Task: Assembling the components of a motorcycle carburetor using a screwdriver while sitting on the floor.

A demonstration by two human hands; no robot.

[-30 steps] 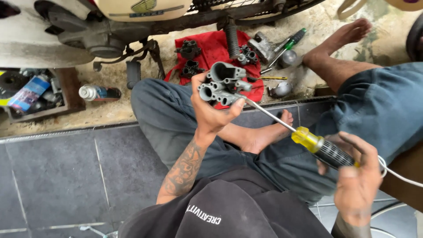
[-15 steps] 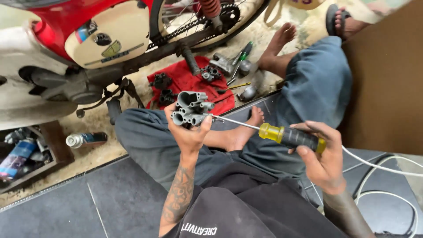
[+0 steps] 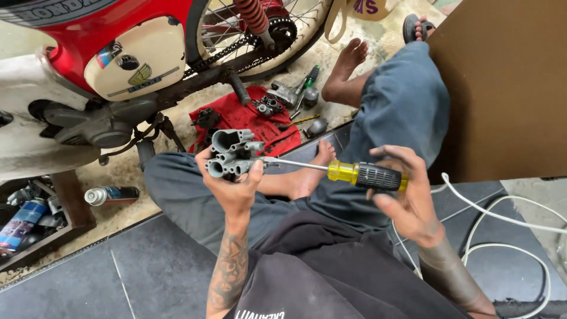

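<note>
The left hand [image 3: 231, 184] grips a grey cast-metal housing with round ports [image 3: 231, 152] while the right hand [image 3: 407, 198] clasps a yellow-and-black-handled screwdriver [image 3: 366, 175], its tip seated in the housing, apparently mid-screw; turning next calls for steady alignment.

Motorcycle [image 3: 136, 71] blocks ahead; brown board [image 3: 502, 88] walls right; dark floor [image 3: 88, 277] open left.

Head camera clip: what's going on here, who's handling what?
A person sits cross-legged on a dark tiled floor beside a red and cream motorbike. The left hand holds up a grey metal part with tube openings. The right hand grips a yellow-and-black screwdriver, its tip at the part's side. More parts lie on a red cloth ahead, and a spray can lies to the left.
</note>
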